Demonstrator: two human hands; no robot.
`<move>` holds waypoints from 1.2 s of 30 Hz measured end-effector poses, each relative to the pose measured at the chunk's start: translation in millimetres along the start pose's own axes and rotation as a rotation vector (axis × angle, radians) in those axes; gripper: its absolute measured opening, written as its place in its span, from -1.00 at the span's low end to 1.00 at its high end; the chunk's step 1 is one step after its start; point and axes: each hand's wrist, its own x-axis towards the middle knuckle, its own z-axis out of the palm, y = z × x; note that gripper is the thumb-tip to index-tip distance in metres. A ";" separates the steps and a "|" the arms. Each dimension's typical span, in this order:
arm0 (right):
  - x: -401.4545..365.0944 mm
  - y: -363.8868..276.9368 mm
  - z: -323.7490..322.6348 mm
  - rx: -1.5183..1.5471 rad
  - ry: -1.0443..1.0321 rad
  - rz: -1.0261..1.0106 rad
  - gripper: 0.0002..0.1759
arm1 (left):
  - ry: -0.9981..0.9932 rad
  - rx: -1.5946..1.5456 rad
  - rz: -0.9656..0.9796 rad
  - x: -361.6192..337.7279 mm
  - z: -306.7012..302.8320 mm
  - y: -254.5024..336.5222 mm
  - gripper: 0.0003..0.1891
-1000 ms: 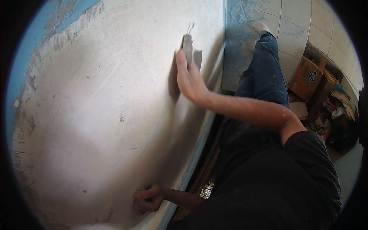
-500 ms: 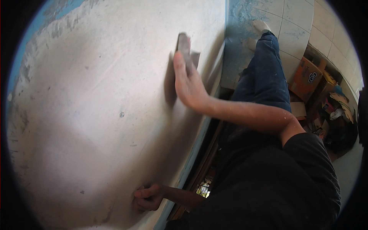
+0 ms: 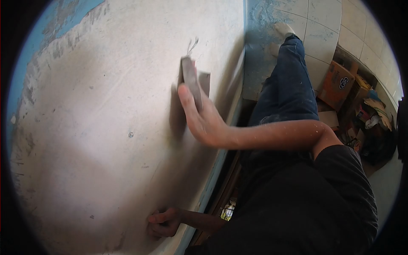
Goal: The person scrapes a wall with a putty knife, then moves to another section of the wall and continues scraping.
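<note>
A pale, patchy wall (image 3: pixel 106 170) fills the left side of the view. My right hand (image 3: pixel 206 121) presses a grey sanding block (image 3: pixel 191 80) with a sandpaper flap (image 3: pixel 205 83) against it, thumb along the near side and fingers partly hidden behind. A thin bit of loose dust or debris (image 3: pixel 193 46) shows just beyond the block's far end. Lower down, my left hand (image 3: pixel 163 222) rests at the wall with its fingers curled closed; no object shows in it.
Blue paint (image 3: pixel 80 17) borders the patch at upper left. Blue-stained floor tiles (image 3: pixel 293 25) lie near my foot (image 3: pixel 284 29). A cardboard box (image 3: pixel 338 85) and a pile of mixed items (image 3: pixel 372 123) stand at the right. A dark gap runs along the wall's lower edge.
My right hand and the sanding block have moved down and slightly left in the view, along the wall. My left hand stays in nearly the same spot, and the camera has shifted a little.
</note>
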 end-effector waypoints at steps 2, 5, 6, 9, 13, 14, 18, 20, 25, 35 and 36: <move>-1.9 7.3 -6.3 0.034 -0.055 0.005 -0.12 | 0.000 -0.003 0.004 -1.7 -0.2 -1.0 -0.58; 23.2 27.0 -12.6 0.102 -0.027 0.143 -0.12 | 0.002 0.011 0.024 -2.0 -0.8 -3.4 -0.59; 28.8 21.8 -12.2 0.070 0.003 0.178 -0.12 | 0.001 0.012 0.028 -1.7 -1.8 -3.5 -0.59; 6.2 18.0 -6.3 0.045 -0.029 0.036 -0.19 | 0.002 -0.015 0.016 -0.9 0.1 -1.7 -0.59; -5.2 27.9 3.0 -0.065 0.001 -0.279 -0.27 | 0.012 -0.057 -0.005 0.9 1.6 0.4 -0.59; 6.3 25.6 5.1 -0.082 0.047 -0.300 -0.27 | 0.017 -0.067 0.005 0.2 2.2 0.2 -0.58; 24.6 16.9 7.3 -0.191 0.104 -0.390 -0.29 | -0.001 -0.006 -0.011 -3.9 -0.7 -4.4 -0.58; 7.3 28.0 9.3 -0.206 0.042 -0.500 -0.29 | 0.013 -0.024 -0.033 -1.8 1.2 0.5 -0.58; 7.2 26.3 -3.1 -0.315 -0.033 -0.561 -0.30 | 0.011 0.006 0.002 -2.4 0.2 -0.9 -0.58; 11.1 78.1 -24.1 -0.504 -0.150 -0.829 -0.35 | 0.031 -0.008 0.022 -2.4 0.5 -2.1 -0.60; 21.5 79.3 -27.6 -0.380 -0.027 -0.615 -0.34 | 0.015 -0.006 0.009 -3.2 -0.3 -2.2 -0.60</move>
